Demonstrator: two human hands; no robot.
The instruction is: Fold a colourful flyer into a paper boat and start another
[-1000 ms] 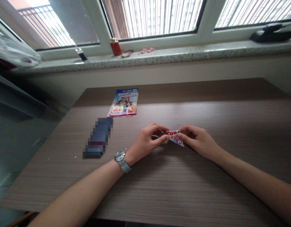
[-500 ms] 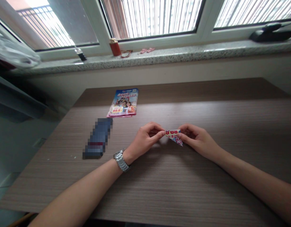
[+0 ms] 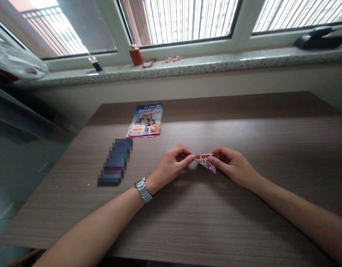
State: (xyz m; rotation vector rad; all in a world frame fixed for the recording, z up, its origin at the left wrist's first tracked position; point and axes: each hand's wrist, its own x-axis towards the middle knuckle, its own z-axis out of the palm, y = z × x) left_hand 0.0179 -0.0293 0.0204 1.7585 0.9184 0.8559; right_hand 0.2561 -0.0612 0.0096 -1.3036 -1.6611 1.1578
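Note:
A small folded piece of printed paper (image 3: 206,162), with a pointed lower end and red figures on a pale band, is held between both hands just above the table (image 3: 199,222). My left hand (image 3: 173,163), with a metal watch (image 3: 144,189) at the wrist, pinches its left end between thumb and fingers. At the right end, my right hand (image 3: 232,165) grips it the same way, thumb in front. The fingertips cover both ends of the paper, and its back side is hidden.
A stack of colourful flyers (image 3: 145,120) lies at the table's back left. Nearer sits a dark pixelated flat object (image 3: 115,162). On the stone windowsill (image 3: 199,66) stand a red container (image 3: 135,55) with a cord and, far right, a black device (image 3: 321,40).
Almost nothing differs. Both hands hold the same grip on the folded paper, and the slight shift of the whole view looks like camera movement.

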